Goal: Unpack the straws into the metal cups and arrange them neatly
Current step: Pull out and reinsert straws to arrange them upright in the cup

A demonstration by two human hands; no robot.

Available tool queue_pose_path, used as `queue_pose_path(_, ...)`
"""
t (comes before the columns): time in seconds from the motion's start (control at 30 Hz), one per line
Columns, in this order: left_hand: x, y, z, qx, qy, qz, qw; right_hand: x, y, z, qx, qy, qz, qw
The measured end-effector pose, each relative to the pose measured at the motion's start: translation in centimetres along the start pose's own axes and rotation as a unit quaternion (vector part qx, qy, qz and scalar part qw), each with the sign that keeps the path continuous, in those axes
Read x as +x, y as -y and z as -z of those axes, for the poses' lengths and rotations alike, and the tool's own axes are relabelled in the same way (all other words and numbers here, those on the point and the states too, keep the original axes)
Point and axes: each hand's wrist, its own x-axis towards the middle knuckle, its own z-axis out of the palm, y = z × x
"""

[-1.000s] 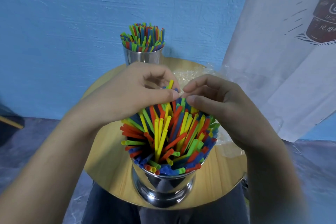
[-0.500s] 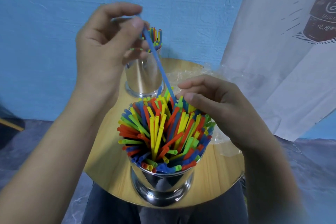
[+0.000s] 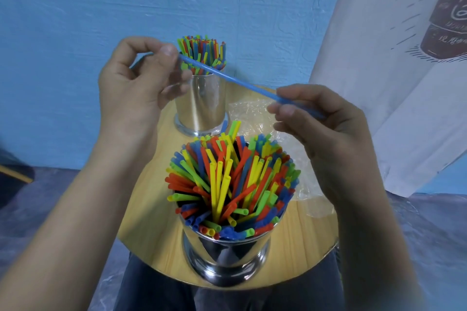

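Observation:
A single blue straw (image 3: 235, 81) is held level in the air between both hands, above the table. My left hand (image 3: 136, 83) pinches its left end with thumb and forefinger. My right hand (image 3: 323, 124) pinches its right end. Below them the near metal cup (image 3: 225, 257) is packed with red, yellow, green and blue straws (image 3: 232, 184) that fan out unevenly. The far metal cup (image 3: 202, 103) stands upright behind it, holding a tighter bunch of coloured straws (image 3: 202, 54).
Both cups stand on a small round wooden table (image 3: 303, 242) over my lap. Crumpled clear plastic wrapping (image 3: 255, 116) lies on the table's right side. A blue wall is behind, and a white printed cloth (image 3: 404, 83) hangs at the right.
My left hand pulled one blue straw up out of the near cup. The straw has since tipped to nearly level, and my right hand rose from the cup and took its other end.

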Motion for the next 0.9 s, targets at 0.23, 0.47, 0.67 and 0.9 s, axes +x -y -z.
queue_pose_path(0.23, -0.8, -0.5, 0.2, 0.202, 0.221, 0.057, 0.952, 0.3, 0.8, 0.7, 0.119, -0.132, 0.025, 0.984)
queue_pose_path(0.47, -1.5, -0.7, 0.1, 0.285, 0.394, 0.110, 0.867, 0.5, 1.2, 0.7, -0.053, -0.126, 0.061, 0.989)
queue_pose_path(0.67, -1.7, -0.6, -0.3, 0.294, 0.400, 0.107, 0.861, 0.3, 0.2, -1.0, -0.146, -0.031, 0.039, 0.988)
queue_pose_path(0.9, -1.5, -0.5, -0.4, 0.293, 0.429, 0.100, 0.849, 0.4, -0.1, -0.7, -0.212, 0.059, 0.001, 0.975)
